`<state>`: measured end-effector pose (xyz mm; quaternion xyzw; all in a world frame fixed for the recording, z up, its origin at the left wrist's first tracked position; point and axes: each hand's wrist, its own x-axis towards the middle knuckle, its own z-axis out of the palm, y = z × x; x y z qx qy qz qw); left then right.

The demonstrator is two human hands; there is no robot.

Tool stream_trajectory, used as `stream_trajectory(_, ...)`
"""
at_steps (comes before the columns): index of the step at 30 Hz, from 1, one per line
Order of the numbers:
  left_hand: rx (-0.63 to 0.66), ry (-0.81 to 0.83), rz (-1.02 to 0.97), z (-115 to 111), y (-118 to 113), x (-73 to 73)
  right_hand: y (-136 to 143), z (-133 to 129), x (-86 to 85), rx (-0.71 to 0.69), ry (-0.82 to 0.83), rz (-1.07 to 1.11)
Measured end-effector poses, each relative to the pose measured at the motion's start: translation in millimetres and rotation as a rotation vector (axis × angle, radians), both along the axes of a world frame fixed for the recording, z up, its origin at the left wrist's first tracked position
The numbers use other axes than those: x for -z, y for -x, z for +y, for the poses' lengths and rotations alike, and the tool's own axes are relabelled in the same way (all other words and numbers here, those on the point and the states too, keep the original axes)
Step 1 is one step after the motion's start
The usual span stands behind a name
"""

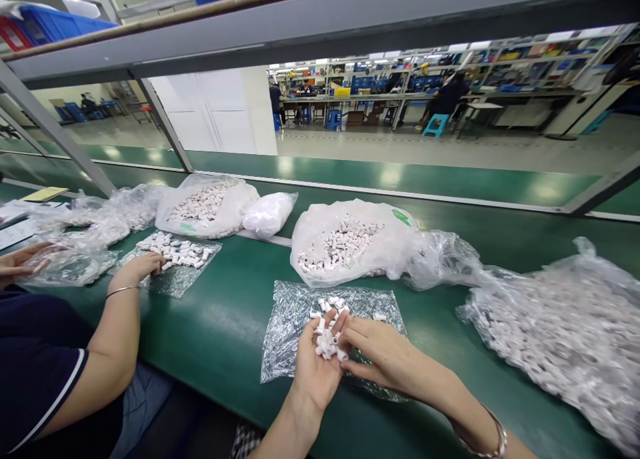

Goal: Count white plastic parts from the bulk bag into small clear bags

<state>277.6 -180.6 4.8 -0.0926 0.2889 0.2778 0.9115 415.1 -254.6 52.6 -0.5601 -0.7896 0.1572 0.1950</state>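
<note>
My left hand point(319, 372) is palm up and cupped around a pile of small white plastic parts point(327, 345). Close against its right side, my right hand point(373, 349) has its fingers bent over the pile; whether a part is between its fingertips is hidden. Both hands are above a clear plastic bag point(287, 319) lying flat on the green table point(230, 312). More white parts point(334, 304) lie on that bag just beyond my fingers, with one or two off to the right. Behind it stands an open white bag point(320, 225) full of similar parts.
A large clear bag of white parts point(565, 319) lies at the right. At the left, a co-worker's hand point(145, 265) touches parts on another flat bag point(185, 279). Further bags point(240, 199) line the back, below a metal shelf beam point(300, 29).
</note>
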Motion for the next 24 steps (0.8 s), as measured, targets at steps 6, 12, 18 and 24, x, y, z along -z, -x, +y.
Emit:
stream_trajectory(6,-0.051,-0.008,-0.029,4.6,0.7,0.3,-2.8,-2.5,-5.5,0.039,0.048,0.026)
stream_trajectory(12,-0.158,-0.006,-0.051,13.6,5.7,3.3,-26.2,0.5,-3.2,0.184,0.040,-0.065)
stream_trajectory(18,-0.065,-0.036,-0.058,6.8,1.1,4.2,-13.4,9.1,7.3,0.178,-0.025,-0.101)
stream_trajectory(24,-0.022,-0.039,-0.062,2.4,1.5,3.9,-9.1,9.4,4.9,0.185,-0.019,-0.086)
